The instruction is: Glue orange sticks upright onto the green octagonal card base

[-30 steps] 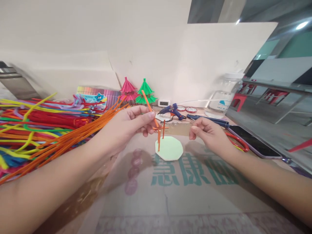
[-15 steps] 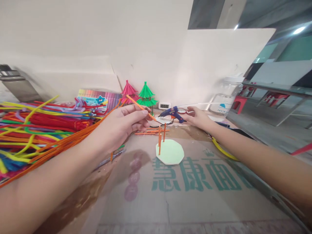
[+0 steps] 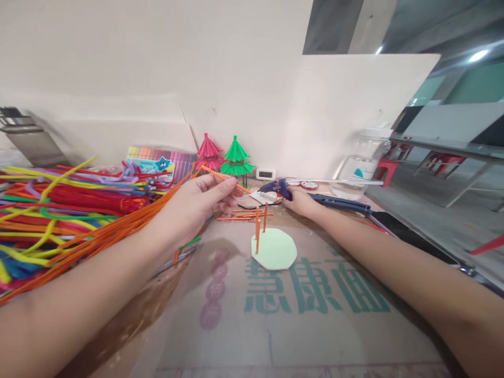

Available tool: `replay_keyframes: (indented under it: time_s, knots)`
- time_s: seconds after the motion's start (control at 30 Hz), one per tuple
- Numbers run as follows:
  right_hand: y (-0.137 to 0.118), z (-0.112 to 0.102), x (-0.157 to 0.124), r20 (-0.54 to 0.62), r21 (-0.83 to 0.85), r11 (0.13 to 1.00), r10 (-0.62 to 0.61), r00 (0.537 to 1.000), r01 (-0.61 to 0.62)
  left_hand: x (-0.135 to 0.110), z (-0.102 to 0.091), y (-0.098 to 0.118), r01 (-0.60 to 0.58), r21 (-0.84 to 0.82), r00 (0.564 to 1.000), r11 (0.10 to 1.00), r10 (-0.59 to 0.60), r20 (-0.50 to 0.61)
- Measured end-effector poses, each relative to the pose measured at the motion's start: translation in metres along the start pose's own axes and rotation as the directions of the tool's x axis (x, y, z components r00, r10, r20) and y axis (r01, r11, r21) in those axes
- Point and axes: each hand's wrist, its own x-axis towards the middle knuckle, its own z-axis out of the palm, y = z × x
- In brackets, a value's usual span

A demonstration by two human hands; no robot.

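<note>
Pinched in my left hand (image 3: 210,194) is an orange pipe cleaner piece (image 3: 212,171), slanting down to the right. My right hand (image 3: 301,203) is closed around the handle of a blue hot glue gun (image 3: 274,187), whose nozzle points left. Nearer to me lies a pale green, many-sided base (image 3: 277,251) with several short orange pieces (image 3: 257,231) standing upright along its left side. More cut orange pieces (image 3: 252,215) lie flat just behind it.
A heap of coloured pipe cleaners (image 3: 71,210) covers the left. Behind stand a pink paper-like tree (image 3: 208,152), a green tree (image 3: 235,157), a marker set (image 3: 157,164) and a small digital clock (image 3: 265,174). A clear plastic jar (image 3: 360,163) is at back right.
My right hand has moved left and closed on the glue gun's handle, drawing it slightly down. My left hand still holds the orange piece, now slightly lower and flatter.
</note>
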Motion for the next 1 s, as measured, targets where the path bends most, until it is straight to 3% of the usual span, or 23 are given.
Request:
replay_keyframes:
  time_s: [0.23, 0.33, 0.4, 0.47, 0.53, 0.73, 1.0]
  knots:
    - [-0.014, -0.02, -0.017, -0.13, 0.073, 0.997, 0.048, 0.99, -0.039, 0.0, -0.001, 0.001, 0.015, 0.006, 1.0, 1.0, -0.015, 0.008]
    - [-0.028, -0.04, -0.039, -0.111, 0.163, 0.986, 0.054, 0.992, -0.035, -0.001, -0.001, 0.003, 0.055, -0.045, 0.998, 0.997, -0.055, 0.001]
    - [-0.04, -0.053, -0.059, -0.09, 0.277, 0.961, 0.01, 0.996, 0.015, -0.001, 0.0, 0.002, 0.082, -0.076, 0.997, 0.994, -0.081, 0.011]
    - [-0.052, -0.064, -0.078, -0.097, 0.461, 0.88, -0.079, 0.992, 0.115, -0.002, 0.001, 0.002, 0.095, -0.09, 0.995, 0.991, -0.093, 0.028]
    - [-0.061, -0.071, -0.093, -0.1, 0.499, 0.845, -0.166, 0.981, 0.194, -0.004, 0.002, 0.001, 0.098, -0.093, 0.995, 0.991, -0.096, 0.031]
    - [-0.073, -0.075, -0.107, -0.06, 0.566, 0.766, -0.331, 0.942, 0.305, -0.006, 0.006, 0.0, 0.1, -0.075, 0.995, 0.992, -0.1, 0.0]
    - [-0.072, -0.08, -0.114, -0.032, 0.469, 0.784, -0.444, 0.895, 0.406, -0.002, 0.004, -0.003, 0.091, -0.061, 0.996, 0.994, -0.091, -0.008]
